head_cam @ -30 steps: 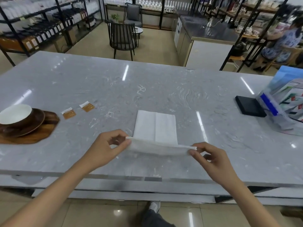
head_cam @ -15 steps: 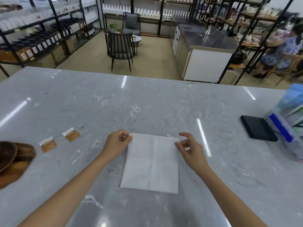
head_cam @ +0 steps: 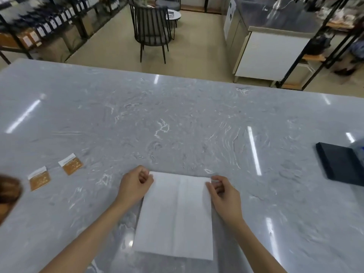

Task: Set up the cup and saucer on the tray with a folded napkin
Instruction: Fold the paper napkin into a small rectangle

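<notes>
A white napkin lies flat on the grey marble counter, close to the near edge, with 1 faint crease running down its middle from the far edge to the near edge. Both hands sit at its far corners. The left hand is curled over the far left corner, thumb and fingers drawn together on the paper's edge – it pinches that corner against the counter. The right hand does the same at the far right corner, its thumb lying on top of the napkin and its fingers bent just beyond the edge, pinching the corner. Both forearms reach in from the bottom of the view, one on each side of the napkin.

To the left, well apart from the napkin, 2 small brown sachets with white tops lie flat on the counter, side by side and not touching. At the far left edge of the view a blurred brown wooden shape pokes in – too cut off to tell what it is. At the right edge a flat black pad rests on the counter, with a bit of something pale blue just beside it at the frame's border.

Beyond the counter stand a dark slatted chair, a small round table, shelving with dark bottles on the left, and a white cabinet on the right
</notes>
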### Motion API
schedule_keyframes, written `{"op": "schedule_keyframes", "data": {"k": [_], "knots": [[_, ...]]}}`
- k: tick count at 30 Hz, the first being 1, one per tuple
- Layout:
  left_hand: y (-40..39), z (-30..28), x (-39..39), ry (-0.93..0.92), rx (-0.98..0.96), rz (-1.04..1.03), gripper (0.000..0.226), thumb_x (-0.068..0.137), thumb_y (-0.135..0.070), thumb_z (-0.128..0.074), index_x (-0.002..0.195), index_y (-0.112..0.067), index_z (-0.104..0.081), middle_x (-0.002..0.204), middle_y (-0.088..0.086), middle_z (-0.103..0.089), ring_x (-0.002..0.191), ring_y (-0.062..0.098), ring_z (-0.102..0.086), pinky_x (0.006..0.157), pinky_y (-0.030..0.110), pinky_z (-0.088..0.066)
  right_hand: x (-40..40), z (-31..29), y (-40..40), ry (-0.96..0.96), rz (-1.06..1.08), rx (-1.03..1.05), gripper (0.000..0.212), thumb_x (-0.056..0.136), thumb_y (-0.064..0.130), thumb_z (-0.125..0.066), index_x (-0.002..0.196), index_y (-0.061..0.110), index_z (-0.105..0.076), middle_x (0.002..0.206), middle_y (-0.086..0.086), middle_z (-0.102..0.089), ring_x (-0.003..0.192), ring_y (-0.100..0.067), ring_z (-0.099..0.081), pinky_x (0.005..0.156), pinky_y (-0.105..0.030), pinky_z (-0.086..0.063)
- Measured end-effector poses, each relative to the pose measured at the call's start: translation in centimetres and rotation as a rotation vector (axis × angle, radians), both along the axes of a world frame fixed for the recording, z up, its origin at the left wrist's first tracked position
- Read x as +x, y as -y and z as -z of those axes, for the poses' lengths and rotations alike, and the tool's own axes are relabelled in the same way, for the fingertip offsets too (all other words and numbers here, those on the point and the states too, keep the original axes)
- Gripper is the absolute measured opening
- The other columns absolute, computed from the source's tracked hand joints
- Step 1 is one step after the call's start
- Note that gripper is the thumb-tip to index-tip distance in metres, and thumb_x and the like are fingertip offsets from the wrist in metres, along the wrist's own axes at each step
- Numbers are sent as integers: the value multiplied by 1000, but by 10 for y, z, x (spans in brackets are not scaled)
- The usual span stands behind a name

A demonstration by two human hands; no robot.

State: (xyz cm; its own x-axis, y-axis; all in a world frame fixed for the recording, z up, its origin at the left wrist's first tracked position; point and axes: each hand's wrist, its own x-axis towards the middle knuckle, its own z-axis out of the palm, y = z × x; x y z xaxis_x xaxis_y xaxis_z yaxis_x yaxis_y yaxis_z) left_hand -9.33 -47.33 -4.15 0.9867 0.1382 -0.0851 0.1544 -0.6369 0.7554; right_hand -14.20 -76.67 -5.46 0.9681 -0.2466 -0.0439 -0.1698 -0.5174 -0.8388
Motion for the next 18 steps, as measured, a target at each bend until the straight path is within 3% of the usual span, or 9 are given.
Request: {"op": "schedule_keyframes", "data": {"k": [3,6,9,13,16,18], "knots": [[4,5,2,2,32,-29,27,82,-15,-74,70,-26,-53,62,-10,-58,56,6,-54,59,22,-45,1,-2,-2,-21,33,3,20,90,37,-71,103,48,-59,83,18,-69,76,-3,-67,68,-24,-56],[7,6,1,22,46,-60,21,82,-14,-75,80,-24,-56,66,-6,-57,55,14,-53,61,35,-51,1,-3,-4,-28,58,-56,20,91,34,-70,108,39,-61,75,14,-67,72,-3,-66,68,-33,-59],[12,4,-6,75,114,-58,20,84,-12,-73,101,-14,-62,89,5,-60,71,25,-61,72,42,-55,-1,-9,-12,-39,70,-146,27,93,31,-67,119,29,-61,94,14,-65,74,-3,-63,71,-36,-58],[35,-2,-31,272,273,141,31,91,-29,-55,118,-15,-62,120,5,-54,110,24,-53,92,35,-48,-11,-17,-42,99,-36,-377,36,95,22,-63,130,15,-60,125,-6,-54,103,-24,-61,79,-37,-57],[56,4,-45,313,339,371,41,99,-32,-40,132,-16,-59,143,2,-53,134,22,-47,111,37,-40,-19,-17,-75,167,-178,-492,45,98,28,-51,141,15,-54,149,-12,-48,133,-27,-48,107,-40,-46],[63,13,-52,228,421,436,52,103,-33,-32,147,-11,-48,158,5,-42,149,24,-35,120,41,-32,-22,-8,-86,87,-255,-545,53,102,32,-41,151,15,-43,162,-11,-35,151,-25,-32,119,-43,-35]]}}
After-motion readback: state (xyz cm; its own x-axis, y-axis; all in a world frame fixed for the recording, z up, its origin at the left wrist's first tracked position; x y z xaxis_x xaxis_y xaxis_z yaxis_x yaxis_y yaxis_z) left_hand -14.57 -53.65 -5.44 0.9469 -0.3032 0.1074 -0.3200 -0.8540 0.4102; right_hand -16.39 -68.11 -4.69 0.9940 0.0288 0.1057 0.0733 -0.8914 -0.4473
